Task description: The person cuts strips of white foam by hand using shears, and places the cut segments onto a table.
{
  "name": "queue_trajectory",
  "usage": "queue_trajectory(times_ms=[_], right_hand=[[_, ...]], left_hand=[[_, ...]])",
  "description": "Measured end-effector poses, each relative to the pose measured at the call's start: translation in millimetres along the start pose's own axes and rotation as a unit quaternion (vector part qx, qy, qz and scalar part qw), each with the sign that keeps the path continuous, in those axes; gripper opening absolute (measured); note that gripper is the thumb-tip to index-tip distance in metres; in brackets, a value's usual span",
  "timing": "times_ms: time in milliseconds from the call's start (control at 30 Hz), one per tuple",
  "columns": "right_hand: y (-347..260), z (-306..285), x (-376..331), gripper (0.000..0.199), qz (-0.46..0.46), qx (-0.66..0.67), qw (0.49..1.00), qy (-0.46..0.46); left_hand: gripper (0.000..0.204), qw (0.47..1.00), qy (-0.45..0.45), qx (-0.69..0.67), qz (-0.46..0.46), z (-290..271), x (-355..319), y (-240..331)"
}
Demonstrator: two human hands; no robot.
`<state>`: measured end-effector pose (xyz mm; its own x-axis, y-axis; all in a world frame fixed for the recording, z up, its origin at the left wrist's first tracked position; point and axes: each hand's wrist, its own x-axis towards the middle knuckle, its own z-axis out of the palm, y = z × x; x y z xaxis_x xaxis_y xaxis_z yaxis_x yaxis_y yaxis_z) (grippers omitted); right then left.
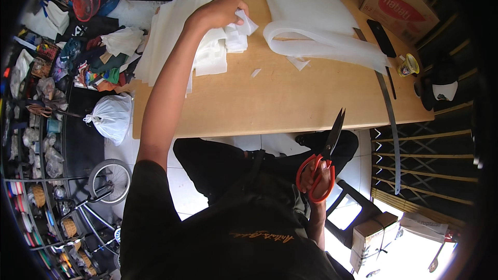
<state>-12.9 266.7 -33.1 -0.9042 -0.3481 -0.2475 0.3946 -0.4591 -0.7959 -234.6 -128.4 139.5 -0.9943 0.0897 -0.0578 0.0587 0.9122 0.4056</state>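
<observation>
Head view, clock: centred on the table (290, 109), 12 o'clock away from the person
Near edge: runs from 8 to 4 o'clock; inside it, a broad band of bare wood stretches between pile and ruler
Ruler (389, 109): at 4 o'clock, overhanging the near edge; part of its upper length hidden under the sheet
Out of sight: the pile (168, 31) at 9 to 10 o'clock is partly behind the left forearm; the right wrist's lower part is masked by dark clothing
Hard to make out: the number of layers in the pile
Scissors (326, 154): at 5 o'clock, tips overlapping the near edge; long axis toward 1 o'clock, blades slightly parted
Right hand (315, 177): wrapped around the red handles
Left hand (220, 11): at 11 o'clock, pinching a white piece (248, 24) between thumb and fingers
Sheet (311, 8): at 1 o'clock, looped over itself, its narrow end toward 3 o'clock
Scraps: one (298, 63) just beside the sheet, a smaller one (256, 72) nearer the person
Far right: phone (381, 38) at 2 o'clock, cup (408, 66) at 3 o'clock
</observation>
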Motion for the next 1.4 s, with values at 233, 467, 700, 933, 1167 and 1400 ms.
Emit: queue_trajectory(times_ms=[233, 467, 700, 933, 1167, 1400], right_hand=[[-1.8, 1.2, -0.3, 0.044, 0.003, -0.005, 1.0, 0.003], [-7.7, -6.8, -3.0, 0.043, 0.007, 0.0, 0.999, 0.032], [-6.7, -17.9, 1.5, 0.044, -0.008, -0.021, 0.999, 0.04], [-8.9, -12.9, 2.7, 0.042, 0.025, 0.016, 0.999, 0.039], [-2.0, -15.3, 0.7, 0.043, 0.033, -0.012, 0.998, 0.058], [-7.7, -10.8, -1.6, 0.041, 0.033, -0.013, 0.998, 0.06]], left_hand=[[0.03, 0.972, -0.057, 0.227, -0.03, 28.7, 80.9, 12.1], [0.011, 0.935, -0.225, 0.271, -0.042, 60.0, 110.9, 14.4], [0.036, 0.986, -0.063, 0.152, -0.01, 54.8, 98.9, 35.3], [0.084, 0.963, -0.158, 0.211, 0.055, 93.4, 43.8, 73.0], [0.064, 0.967, -0.127, 0.207, 0.082, 121.5, 25.4, 64.8], [0.056, 0.98, -0.072, 0.175, 0.054, 132.0, 12.6, 72.6]])
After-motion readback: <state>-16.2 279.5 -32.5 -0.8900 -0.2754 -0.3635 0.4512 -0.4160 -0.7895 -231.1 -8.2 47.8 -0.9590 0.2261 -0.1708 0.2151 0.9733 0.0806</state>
